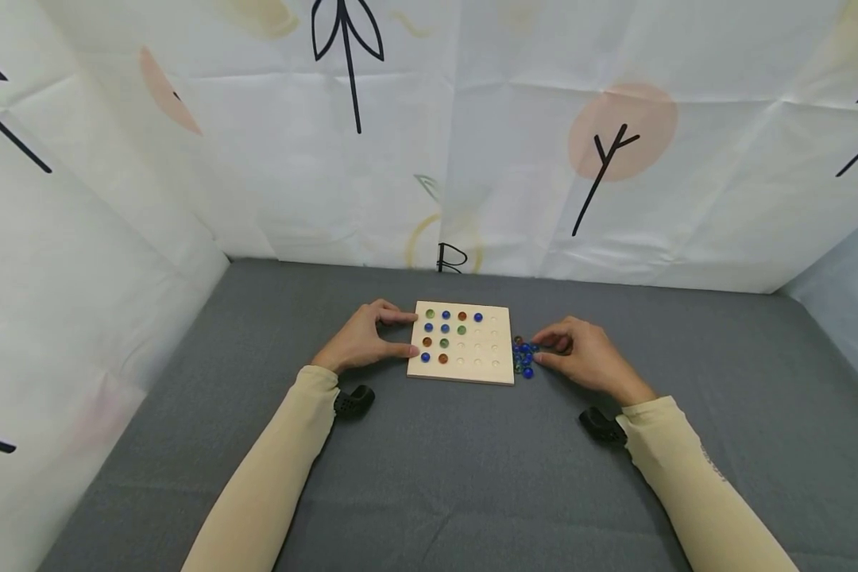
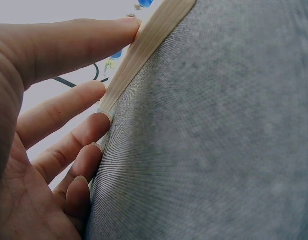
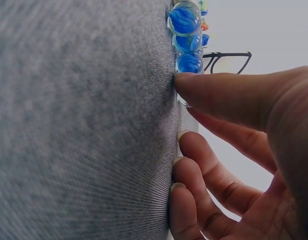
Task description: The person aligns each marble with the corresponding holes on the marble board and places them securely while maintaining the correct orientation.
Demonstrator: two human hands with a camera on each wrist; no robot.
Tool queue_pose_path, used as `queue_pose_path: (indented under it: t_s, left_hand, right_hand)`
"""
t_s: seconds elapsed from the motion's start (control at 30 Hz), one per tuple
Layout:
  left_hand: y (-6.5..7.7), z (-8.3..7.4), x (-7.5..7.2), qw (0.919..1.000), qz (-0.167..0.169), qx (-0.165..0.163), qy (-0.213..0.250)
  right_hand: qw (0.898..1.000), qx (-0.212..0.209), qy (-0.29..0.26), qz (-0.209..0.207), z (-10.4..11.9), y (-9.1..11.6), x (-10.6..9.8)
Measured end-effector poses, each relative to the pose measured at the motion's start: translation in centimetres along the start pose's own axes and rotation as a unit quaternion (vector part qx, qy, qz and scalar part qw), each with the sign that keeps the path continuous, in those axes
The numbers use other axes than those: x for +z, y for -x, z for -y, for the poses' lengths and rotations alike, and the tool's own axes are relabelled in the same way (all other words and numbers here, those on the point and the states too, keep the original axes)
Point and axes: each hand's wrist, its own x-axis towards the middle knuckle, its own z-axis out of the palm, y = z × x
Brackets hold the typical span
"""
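A pale wooden board (image 1: 465, 376) with rows of round hollows lies on the grey cloth. Blue, green and amber marbles sit in its left part and along most of the back row; the other hollows are bare. My left hand (image 1: 363, 338) touches the board's left edge with thumb and forefinger extended, the other fingers loosely bent beside it. Against the board's right edge lies a small heap of marbles (image 1: 527, 372), mostly blue. At the heap's right side, my right hand (image 1: 588, 355) pinches a marble (image 3: 183, 100) between thumb and forefinger, mostly hidden behind the thumb.
Grey cloth (image 1: 429, 477) covers the table on all sides of the board. A white printed sheet (image 1: 472, 159) hangs behind the table and along its left side. Black wrist devices (image 1: 353, 403) sit under both sleeves.
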Motion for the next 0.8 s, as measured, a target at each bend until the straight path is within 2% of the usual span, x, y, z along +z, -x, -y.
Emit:
queue_pose_path:
  t_s: [0.37,0.8]
  left_hand:
    - [-0.05,-0.08,-0.01,1.0,0.0,-0.001,0.002]
    - [0.01,-0.03,-0.03,1.0,0.001,-0.001,-0.001]
  right_hand:
    - [1.0,0.013,0.005,0.01,-0.08,0.0,0.01]
    - [1.0,0.012,-0.012,0.0,0.16,0.17,-0.67]
